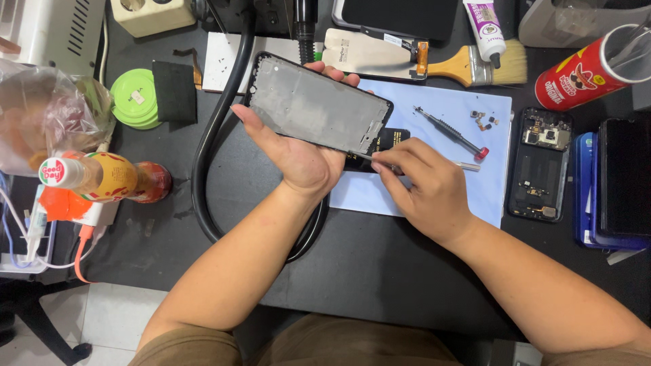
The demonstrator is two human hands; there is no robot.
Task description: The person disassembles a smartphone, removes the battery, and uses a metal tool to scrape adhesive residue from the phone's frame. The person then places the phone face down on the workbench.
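Observation:
My left hand (298, 152) holds a black phone frame (315, 105) tilted above the desk, thumb on its left edge and fingers curled around the far edge. My right hand (424, 183) pinches thin metal tweezers (468, 165), their tip touching the lower right edge of the frame. Under the frame a small black part (390, 139) lies on a pale blue mat (468, 115).
A screwdriver (451, 132) and tiny screws (483, 120) lie on the mat. An opened phone body (541, 166) and stacked dark devices (620, 183) sit right. A paintbrush (475, 64), glue tube (485, 27), red can (586, 68), black hose (210, 142), green lids (132, 98) and bottle (102, 177) surround.

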